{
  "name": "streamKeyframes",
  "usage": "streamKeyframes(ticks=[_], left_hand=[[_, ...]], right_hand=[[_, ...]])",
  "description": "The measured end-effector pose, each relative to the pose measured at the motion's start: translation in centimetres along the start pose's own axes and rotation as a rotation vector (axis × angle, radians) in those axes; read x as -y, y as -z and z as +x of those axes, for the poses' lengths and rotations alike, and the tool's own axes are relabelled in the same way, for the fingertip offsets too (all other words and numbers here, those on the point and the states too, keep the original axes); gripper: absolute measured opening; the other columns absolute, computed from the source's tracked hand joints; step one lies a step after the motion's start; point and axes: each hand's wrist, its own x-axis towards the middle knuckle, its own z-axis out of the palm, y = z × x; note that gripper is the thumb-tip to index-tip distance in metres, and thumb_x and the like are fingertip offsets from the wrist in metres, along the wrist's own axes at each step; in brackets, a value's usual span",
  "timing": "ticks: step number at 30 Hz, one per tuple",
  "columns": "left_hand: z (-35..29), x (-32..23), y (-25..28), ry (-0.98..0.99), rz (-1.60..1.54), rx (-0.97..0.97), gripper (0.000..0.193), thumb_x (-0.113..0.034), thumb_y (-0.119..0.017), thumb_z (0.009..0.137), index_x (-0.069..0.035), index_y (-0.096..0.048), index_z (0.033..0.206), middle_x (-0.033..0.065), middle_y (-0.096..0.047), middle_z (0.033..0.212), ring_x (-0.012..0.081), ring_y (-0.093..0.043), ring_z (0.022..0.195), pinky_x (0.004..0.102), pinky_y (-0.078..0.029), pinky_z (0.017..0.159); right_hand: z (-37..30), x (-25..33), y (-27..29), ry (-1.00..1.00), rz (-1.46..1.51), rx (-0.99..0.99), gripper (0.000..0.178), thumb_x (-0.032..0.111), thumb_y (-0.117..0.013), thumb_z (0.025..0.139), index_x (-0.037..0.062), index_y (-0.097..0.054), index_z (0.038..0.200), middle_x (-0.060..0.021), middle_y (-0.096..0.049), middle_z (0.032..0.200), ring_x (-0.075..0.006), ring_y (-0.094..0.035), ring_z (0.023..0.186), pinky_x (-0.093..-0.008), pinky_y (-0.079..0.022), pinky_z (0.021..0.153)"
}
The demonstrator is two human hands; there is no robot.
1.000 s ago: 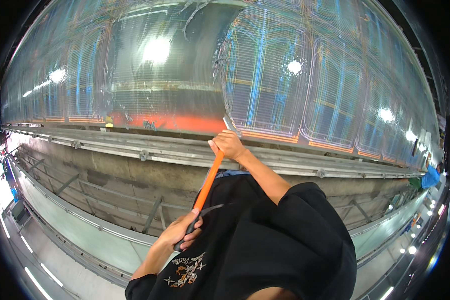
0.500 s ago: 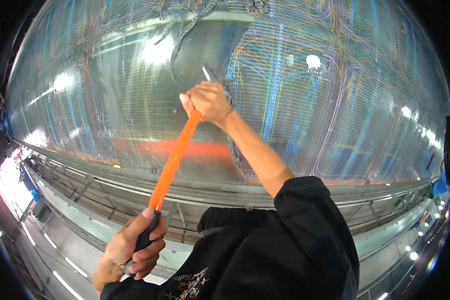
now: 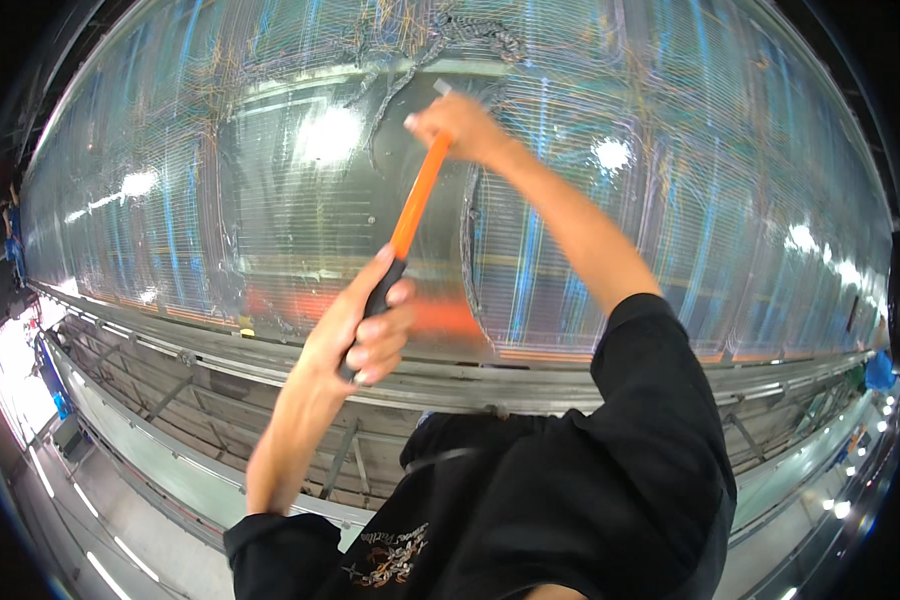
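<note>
Over the glossy surface, holding an orange-handled tool slanting away slightly rightward, with left hand wrapped round black grip, right hand closed near far metal tip

tool handle: orange | grip: black | shirt: black | panel: blue-orange lines, blurred red band

Left hand, right hand gripping orange-handled tool.

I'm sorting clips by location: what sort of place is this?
Probably a factory or industrial workshop: a long, glossy panel covered in coloured lines, grey metal rails along its near edge, and white tube lights.
</note>
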Motion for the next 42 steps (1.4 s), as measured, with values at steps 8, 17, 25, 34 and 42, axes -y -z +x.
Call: streamKeyframes(ticks=[8, 17, 25, 34, 42], left_hand=[[-14.3, 21.3, 15.6, 0.093, -0.268, -0.067, 0.048, -0.056, -0.036, 0.106, -0.013, -0.046, 0.086, -0.0043, -0.036, 0.048, 0.0086, -0.031, 0.027, 0.0271, -0.029, 0.024], [-15.6, 34.2, 16.2, 0.202, 0.347, -0.261, 0.051, -0.058, -0.04, 0.104, -0.012, -0.049, 0.084, -0.0052, -0.034, 0.05, 0.006, -0.026, 0.031, 0.0219, -0.024, 0.03], [-14.3, 32.5, 12.8, 0.282, 0.486, -0.326, 0.056, -0.063, -0.044, 0.101, -0.011, -0.048, 0.082, -0.0047, -0.034, 0.05, 0.0073, -0.028, 0.034, 0.023, -0.025, 0.033], [-13.6, 18.8, 4.9, 0.392, 0.207, -0.308, 0.05, -0.052, -0.04, 0.106, -0.007, -0.042, 0.085, -0.0002, -0.035, 0.048, 0.0122, -0.037, 0.031, 0.028, -0.038, 0.03], [-10.6, 5.5, -1.8, 0.419, 0.145, -0.559, 0.051, -0.051, -0.042, 0.105, -0.008, -0.041, 0.079, -0.0002, -0.033, 0.045, 0.0111, -0.031, 0.028, 0.0267, -0.03, 0.026]], right_hand=[[-14.3, 23.9, -13.6, -0.001, 0.129, 0.127, 0.042, 0.029, -0.058, 0.096, 0.0124, -0.051, 0.058, -0.0085, -0.055, 0.059, -0.0319, -0.055, 0.061, -0.0452, -0.04, 0.065], [-32.6, 32.7, -11.7, -0.151, 0.047, -0.038, 0.041, 0.022, -0.065, 0.092, 0.011, -0.05, 0.056, -0.0063, -0.052, 0.056, -0.0268, -0.053, 0.058, -0.0391, -0.041, 0.065], [-33.0, 31.0, -9.6, -0.143, 0.054, -0.05, 0.038, 0.019, -0.065, 0.091, 0.0112, -0.053, 0.056, -0.0045, -0.053, 0.054, -0.0246, -0.053, 0.054, -0.0377, -0.041, 0.06], [-23.1, 24.1, -9.8, -0.099, 0.123, -0.198, 0.034, 0.013, -0.066, 0.089, 0.0095, -0.052, 0.058, -0.0056, -0.052, 0.055, -0.024, -0.05, 0.049, -0.0363, -0.042, 0.052], [-11.8, 15.0, -9.1, -0.027, 0.102, -0.381, 0.03, 0.015, -0.072, 0.085, 0.0088, -0.057, 0.06, -0.0039, -0.056, 0.055, -0.0199, -0.054, 0.049, -0.033, -0.042, 0.051]])
